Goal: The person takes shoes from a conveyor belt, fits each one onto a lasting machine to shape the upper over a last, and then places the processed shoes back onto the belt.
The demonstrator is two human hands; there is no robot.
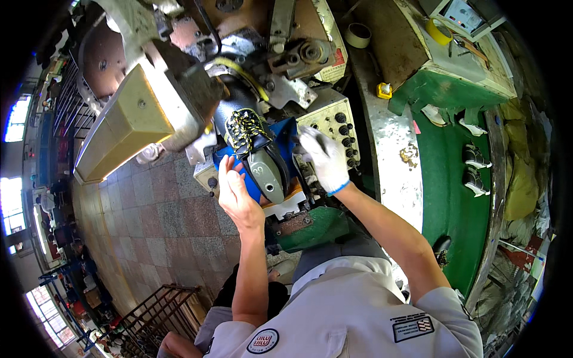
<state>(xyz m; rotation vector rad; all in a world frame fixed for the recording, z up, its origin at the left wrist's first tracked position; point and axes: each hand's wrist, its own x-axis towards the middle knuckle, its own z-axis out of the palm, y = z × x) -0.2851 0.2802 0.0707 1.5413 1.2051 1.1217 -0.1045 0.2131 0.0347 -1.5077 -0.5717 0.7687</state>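
A dark shoe upper with black-and-yellow laces [246, 130] sits in the machine, toe end away from me. A grey last [265, 176] fills its heel opening. Blue material [285, 138] flares out on both sides of it. My bare left hand [239, 197] is beside the shoe's left side, fingers stretched up against the blue material. My right hand [325, 158], in a white knit glove, is on the other side, between the blue material and the control panel [337, 122]. Its fingers are apart; whether their tips touch the blue edge is hard to see.
Metal machine arms and a yellowish angular lamp housing [128, 128] hang over the left. To the right runs a green bench [447, 173] carrying several shoes [476, 156]. A yellow tape roll [439, 31] lies on the cabinet. Behind my left arm another person's arm [179, 345] shows.
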